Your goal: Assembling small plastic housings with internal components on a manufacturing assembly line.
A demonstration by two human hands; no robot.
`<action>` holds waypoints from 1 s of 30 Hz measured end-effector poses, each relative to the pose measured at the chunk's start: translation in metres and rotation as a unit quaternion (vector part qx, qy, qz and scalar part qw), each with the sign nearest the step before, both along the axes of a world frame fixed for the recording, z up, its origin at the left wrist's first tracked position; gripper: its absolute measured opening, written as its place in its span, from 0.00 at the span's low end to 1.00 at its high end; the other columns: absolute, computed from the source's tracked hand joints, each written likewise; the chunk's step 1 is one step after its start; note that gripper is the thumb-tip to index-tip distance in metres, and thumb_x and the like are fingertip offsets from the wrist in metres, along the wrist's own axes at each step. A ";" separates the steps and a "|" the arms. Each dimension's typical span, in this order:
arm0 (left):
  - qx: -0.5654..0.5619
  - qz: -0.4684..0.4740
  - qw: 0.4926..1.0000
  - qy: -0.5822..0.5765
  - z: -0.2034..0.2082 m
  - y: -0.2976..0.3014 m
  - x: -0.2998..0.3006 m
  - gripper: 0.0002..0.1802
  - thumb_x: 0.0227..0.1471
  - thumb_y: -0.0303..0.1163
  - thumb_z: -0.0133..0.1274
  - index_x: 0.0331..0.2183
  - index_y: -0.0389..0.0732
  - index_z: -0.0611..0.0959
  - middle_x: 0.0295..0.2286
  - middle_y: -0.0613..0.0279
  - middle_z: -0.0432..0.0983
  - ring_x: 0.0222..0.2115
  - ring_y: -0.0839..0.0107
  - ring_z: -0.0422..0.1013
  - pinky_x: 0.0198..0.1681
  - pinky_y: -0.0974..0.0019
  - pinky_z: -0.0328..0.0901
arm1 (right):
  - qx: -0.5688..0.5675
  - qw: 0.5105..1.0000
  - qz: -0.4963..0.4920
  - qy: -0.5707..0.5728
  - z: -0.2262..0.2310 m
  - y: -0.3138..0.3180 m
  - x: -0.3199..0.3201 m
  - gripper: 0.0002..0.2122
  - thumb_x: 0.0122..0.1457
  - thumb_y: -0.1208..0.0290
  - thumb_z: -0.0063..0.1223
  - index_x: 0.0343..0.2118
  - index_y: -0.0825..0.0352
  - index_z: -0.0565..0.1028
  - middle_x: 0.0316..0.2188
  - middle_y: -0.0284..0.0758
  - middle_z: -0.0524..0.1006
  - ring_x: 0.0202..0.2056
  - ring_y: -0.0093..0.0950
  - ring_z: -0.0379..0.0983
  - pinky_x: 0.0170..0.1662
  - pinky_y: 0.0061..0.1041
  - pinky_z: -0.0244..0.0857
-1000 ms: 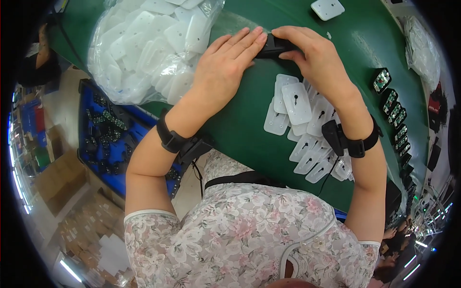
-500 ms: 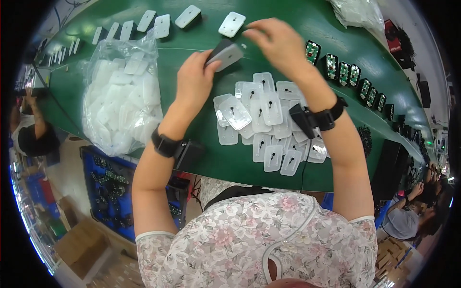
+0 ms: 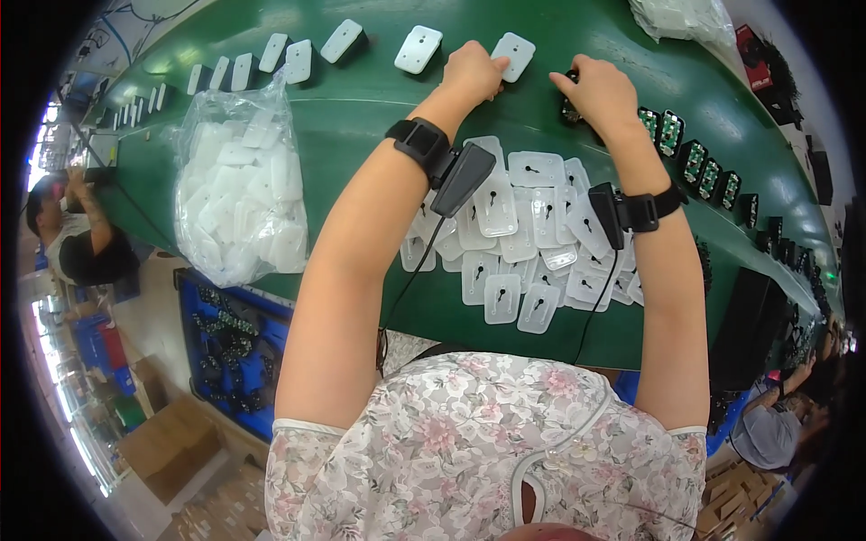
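My left hand (image 3: 471,76) is closed at the near-left edge of a white-topped black case (image 3: 515,57), thumb and fingertips against it. To the right, my right hand (image 3: 603,94) has its fingers round a black open case (image 3: 570,110) with a circuit board in it, mostly hidden under the hand. Another white-topped case (image 3: 418,50) stands just left of my left hand. Below both hands lies a pile of translucent white plastic covers (image 3: 519,234), each with a small dark piece on it.
A clear bag of white covers (image 3: 242,194) lies on the green table (image 3: 352,113) at left. White-topped cases (image 3: 299,63) line the far left. Open cases with green boards (image 3: 695,160) run down the right. A blue crate (image 3: 262,307) sits below the table's edge.
My left hand has moved right with the white-topped case, which now stands upright on the table. My right hand has moved right and down onto the first open case of the row.
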State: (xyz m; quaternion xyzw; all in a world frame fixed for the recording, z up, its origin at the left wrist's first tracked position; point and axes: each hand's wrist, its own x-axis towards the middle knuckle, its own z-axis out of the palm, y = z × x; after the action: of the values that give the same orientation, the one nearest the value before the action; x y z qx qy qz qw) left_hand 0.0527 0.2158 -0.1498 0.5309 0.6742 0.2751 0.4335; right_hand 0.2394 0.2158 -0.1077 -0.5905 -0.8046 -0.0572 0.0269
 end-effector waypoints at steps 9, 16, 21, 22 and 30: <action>0.161 -0.003 0.963 0.216 0.028 -0.034 -0.029 0.23 0.50 0.49 0.52 0.30 0.34 0.76 0.27 0.50 0.77 0.31 0.57 0.74 0.33 0.60 0.67 | -0.220 0.795 -0.055 0.562 0.035 -0.028 0.015 0.20 0.54 0.64 0.53 0.46 0.74 0.70 0.35 0.40 0.75 0.36 0.28 0.75 0.39 0.23 0.70; 0.214 0.000 0.910 0.356 0.049 -0.191 -0.063 0.21 0.43 0.50 0.56 0.27 0.42 0.72 0.21 0.61 0.71 0.24 0.60 0.70 0.23 0.62 0.63 | -0.304 0.681 -0.068 0.662 0.039 -0.064 0.027 0.18 0.57 0.69 0.48 0.48 0.74 0.66 0.42 0.39 0.72 0.40 0.29 0.73 0.48 0.27 0.67; 0.225 -0.071 0.895 0.378 0.039 -0.241 -0.034 0.28 0.39 0.48 0.58 0.45 0.51 0.74 0.25 0.60 0.64 0.23 0.64 0.66 0.22 0.65 0.63 | -0.359 0.520 -0.011 0.775 0.031 -0.085 0.004 0.17 0.61 0.66 0.42 0.48 0.73 0.66 0.43 0.41 0.72 0.40 0.29 0.73 0.47 0.26 0.69; 0.216 -0.086 0.889 0.394 0.035 -0.242 -0.032 0.30 0.39 0.47 0.59 0.48 0.54 0.73 0.25 0.60 0.62 0.23 0.65 0.65 0.22 0.66 0.63 | -0.383 0.473 -0.025 0.793 0.030 -0.090 -0.001 0.17 0.62 0.65 0.42 0.48 0.73 0.67 0.42 0.42 0.72 0.40 0.29 0.73 0.46 0.25 0.70; 0.301 -0.076 0.871 0.380 0.014 -0.238 -0.043 0.26 0.40 0.39 0.59 0.45 0.54 0.76 0.25 0.62 0.62 0.25 0.67 0.64 0.22 0.67 0.63 | -0.451 0.344 -0.072 0.820 0.017 -0.107 -0.007 0.18 0.61 0.61 0.43 0.43 0.75 0.68 0.33 0.44 0.74 0.29 0.30 0.75 0.32 0.20 0.75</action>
State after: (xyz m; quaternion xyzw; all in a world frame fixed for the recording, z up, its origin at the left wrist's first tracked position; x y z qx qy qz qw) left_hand 0.0098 -0.0221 -0.1358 0.7487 0.6294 0.2076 -0.0175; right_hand 0.2321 0.1092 -0.0909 -0.3194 -0.2379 0.8261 0.3987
